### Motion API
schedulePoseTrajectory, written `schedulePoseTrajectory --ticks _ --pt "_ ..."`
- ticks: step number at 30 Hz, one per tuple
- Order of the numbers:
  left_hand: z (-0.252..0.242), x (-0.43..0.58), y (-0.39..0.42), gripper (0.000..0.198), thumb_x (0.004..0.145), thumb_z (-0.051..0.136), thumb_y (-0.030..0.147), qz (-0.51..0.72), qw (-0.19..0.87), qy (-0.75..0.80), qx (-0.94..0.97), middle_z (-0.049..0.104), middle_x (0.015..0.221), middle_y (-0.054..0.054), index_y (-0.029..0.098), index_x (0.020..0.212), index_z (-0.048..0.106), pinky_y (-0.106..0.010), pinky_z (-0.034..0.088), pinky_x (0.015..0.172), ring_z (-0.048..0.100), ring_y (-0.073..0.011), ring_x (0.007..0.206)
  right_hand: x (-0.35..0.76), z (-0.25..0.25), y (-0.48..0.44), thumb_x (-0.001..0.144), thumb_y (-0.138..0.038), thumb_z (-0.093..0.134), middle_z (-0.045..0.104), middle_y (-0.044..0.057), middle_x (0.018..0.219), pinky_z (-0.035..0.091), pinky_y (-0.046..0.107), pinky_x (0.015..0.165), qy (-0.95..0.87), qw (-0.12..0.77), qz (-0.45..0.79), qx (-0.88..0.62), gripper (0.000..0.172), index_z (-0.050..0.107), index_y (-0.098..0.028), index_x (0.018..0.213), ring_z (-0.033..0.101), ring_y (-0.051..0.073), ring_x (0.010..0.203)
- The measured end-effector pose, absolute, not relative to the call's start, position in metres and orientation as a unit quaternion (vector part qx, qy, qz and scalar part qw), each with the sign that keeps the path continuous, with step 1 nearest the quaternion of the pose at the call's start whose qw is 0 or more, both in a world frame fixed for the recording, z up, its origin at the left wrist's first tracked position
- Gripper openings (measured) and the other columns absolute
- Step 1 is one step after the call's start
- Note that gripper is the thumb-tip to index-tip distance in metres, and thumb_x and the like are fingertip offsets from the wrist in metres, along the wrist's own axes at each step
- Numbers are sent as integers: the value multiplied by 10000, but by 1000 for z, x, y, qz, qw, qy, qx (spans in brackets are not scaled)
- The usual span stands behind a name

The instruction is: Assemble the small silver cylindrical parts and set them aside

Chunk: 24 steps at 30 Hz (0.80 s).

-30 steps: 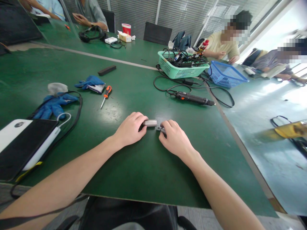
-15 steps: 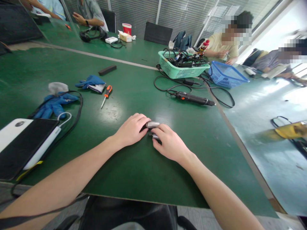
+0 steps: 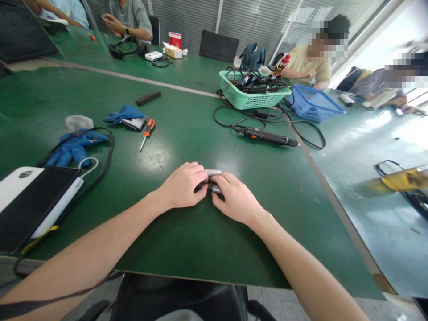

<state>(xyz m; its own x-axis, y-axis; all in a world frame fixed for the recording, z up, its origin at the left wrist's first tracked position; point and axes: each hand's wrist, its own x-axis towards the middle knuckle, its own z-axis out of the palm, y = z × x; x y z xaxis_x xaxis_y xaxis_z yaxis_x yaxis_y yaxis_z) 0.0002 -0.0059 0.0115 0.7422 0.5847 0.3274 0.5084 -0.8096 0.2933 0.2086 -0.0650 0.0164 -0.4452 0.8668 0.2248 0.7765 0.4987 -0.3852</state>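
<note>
My left hand [image 3: 182, 186] and my right hand [image 3: 236, 199] meet at the middle of the green table [image 3: 187, 236], fingertips touching. A short silver metal cylinder [image 3: 213, 171] lies between them; my left fingers curl around its left end. My right fingers pinch a smaller dark metal part [image 3: 216, 189] just below the cylinder. Both hands rest on the tabletop. How the two pieces join is hidden by the fingers.
An orange-handled screwdriver [image 3: 147, 133], blue gloves [image 3: 75, 145] and a black tablet with a white power bank [image 3: 30, 200] lie to the left. An electric screwdriver with cable [image 3: 267, 137], a green basket [image 3: 252, 91] and a blue basket [image 3: 314, 104] sit beyond. Other people sit around the tables.
My right hand has slid left toward my left hand, closing the gap. The silver cylinder, plainly visible before, is now mostly covered by both sets of fingers.
</note>
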Motion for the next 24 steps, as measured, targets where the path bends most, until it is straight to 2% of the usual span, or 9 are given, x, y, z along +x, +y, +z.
schedulePoseTrajectory --ticks 4,24 --pt "10 1 -6 127 901 576 242 178 100 281 938 643 911 -67 176 960 667 -391 464 791 585 -240 903 209 16 -65 890 -156 563 643 96 1099 522 399 923 -839 201 114 -492 283 579 -204 1168 606 256 1013" --pt "5 0 -2 107 936 567 209 184 113 247 945 685 956 -69 189 918 670 -389 482 838 601 -232 912 210 13 -64 900 -162 568 653 99 1098 522 399 928 -846 209 112 -477 211 584 -204 1106 610 256 1023"
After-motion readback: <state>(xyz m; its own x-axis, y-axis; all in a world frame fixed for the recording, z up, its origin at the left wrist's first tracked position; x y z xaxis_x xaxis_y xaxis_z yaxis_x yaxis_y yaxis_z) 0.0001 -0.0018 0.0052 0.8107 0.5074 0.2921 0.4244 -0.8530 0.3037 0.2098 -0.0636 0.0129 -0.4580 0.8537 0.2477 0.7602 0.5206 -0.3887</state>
